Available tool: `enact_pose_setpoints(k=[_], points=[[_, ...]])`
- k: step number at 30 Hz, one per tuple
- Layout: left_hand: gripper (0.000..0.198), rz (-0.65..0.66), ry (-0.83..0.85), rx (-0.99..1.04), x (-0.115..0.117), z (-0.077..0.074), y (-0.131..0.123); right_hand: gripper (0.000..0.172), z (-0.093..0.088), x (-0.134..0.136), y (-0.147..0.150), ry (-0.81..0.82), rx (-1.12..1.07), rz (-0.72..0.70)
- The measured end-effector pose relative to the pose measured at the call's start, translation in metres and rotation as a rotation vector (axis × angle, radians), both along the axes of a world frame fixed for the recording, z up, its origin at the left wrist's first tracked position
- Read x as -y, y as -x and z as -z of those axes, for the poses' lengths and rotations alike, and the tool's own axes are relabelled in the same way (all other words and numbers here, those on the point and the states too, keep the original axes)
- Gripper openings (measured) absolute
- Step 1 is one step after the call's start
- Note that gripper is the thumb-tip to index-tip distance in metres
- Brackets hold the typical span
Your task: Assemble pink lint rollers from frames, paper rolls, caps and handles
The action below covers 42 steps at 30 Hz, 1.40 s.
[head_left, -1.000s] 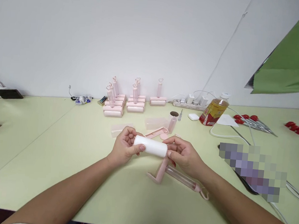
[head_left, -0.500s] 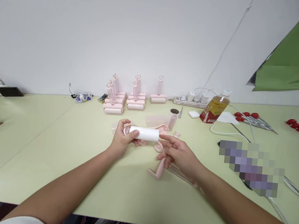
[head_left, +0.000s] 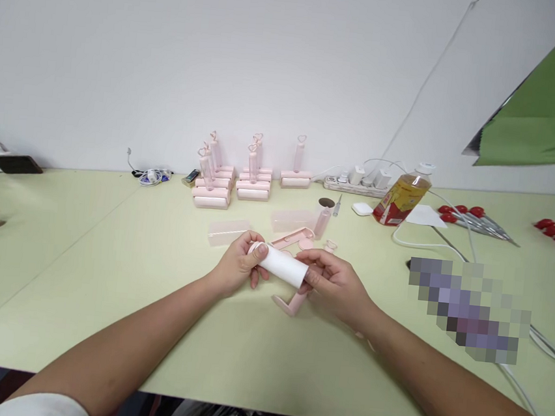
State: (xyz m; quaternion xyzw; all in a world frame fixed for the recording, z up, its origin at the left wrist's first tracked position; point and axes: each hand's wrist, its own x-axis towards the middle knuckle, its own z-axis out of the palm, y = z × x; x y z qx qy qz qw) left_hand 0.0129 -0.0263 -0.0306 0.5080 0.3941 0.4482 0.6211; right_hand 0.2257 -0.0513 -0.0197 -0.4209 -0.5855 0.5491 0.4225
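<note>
At desk (head_left: 103,283) centre, the left hand (head_left: 237,271) pinches one end of a white roll (head_left: 282,265), thumb on top; the right hand (head_left: 336,284) grips the other end. The roll sits just above a pink handle (head_left: 292,302) lying at 6 o'clock of it. Loose pink parts (head_left: 299,237) lie at 12 o'clock, finished rollers (head_left: 241,181) beyond. Judgement: hold the roll by its ends only and keep it level and square to the handle when fitting.

White roll (head_left: 284,265), pink handle (head_left: 292,302) — pale green table (head_left: 104,270), red-handled tools (head_left: 458,214).
</note>
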Motion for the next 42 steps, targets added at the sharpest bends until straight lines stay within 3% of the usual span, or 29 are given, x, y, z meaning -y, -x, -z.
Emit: enact_pose_setpoints(k=[6,12,15,18,22,25,28,31,36,39,42], points=[[0.047,-0.039,-0.064,-0.309,0.004,-0.004,0.001,0.016,-0.011,-0.010,-0.010,-0.027,-0.028,0.319],[0.030,-0.012,-0.197,-0.479,0.004,0.003,0.003,0.019,-0.015,-0.017,-0.016,-0.015,-0.193,0.426],[0.028,-0.079,-0.241,-0.533,0.003,0.003,0.005,0.020,-0.012,-0.014,-0.012,0.026,-0.186,0.388],[0.033,-0.129,-0.278,-0.463,0.005,0.001,0.005,0.021,-0.008,-0.010,-0.007,0.101,-0.180,0.306],[0.046,-0.080,-0.262,-0.294,0.009,0.000,0.002,0.026,-0.007,-0.003,-0.002,0.176,-0.279,0.163],[0.044,-0.039,-0.172,-0.159,0.008,-0.001,0.001,0.028,-0.008,0.001,-0.002,0.180,-0.287,0.038],[0.042,-0.082,-0.126,-0.066,0.000,-0.004,0.006,0.029,-0.007,0.003,-0.003,0.106,-0.187,-0.013],[0.031,-0.265,-0.193,-0.106,-0.011,-0.009,0.019,0.026,-0.003,0.003,-0.007,-0.017,-0.046,0.061],[0.014,-0.604,-0.702,-0.571,-0.025,-0.022,0.047,0.019,-0.004,0.002,-0.011,-0.161,0.215,0.118],[0.013,-0.605,-0.918,-0.757,-0.030,-0.026,0.060,0.016,-0.013,0.003,-0.014,-0.250,0.436,0.110],[0.010,-0.541,-0.935,-0.873,-0.036,-0.024,0.067,0.015,-0.021,0.003,-0.016,-0.245,0.658,0.021]])
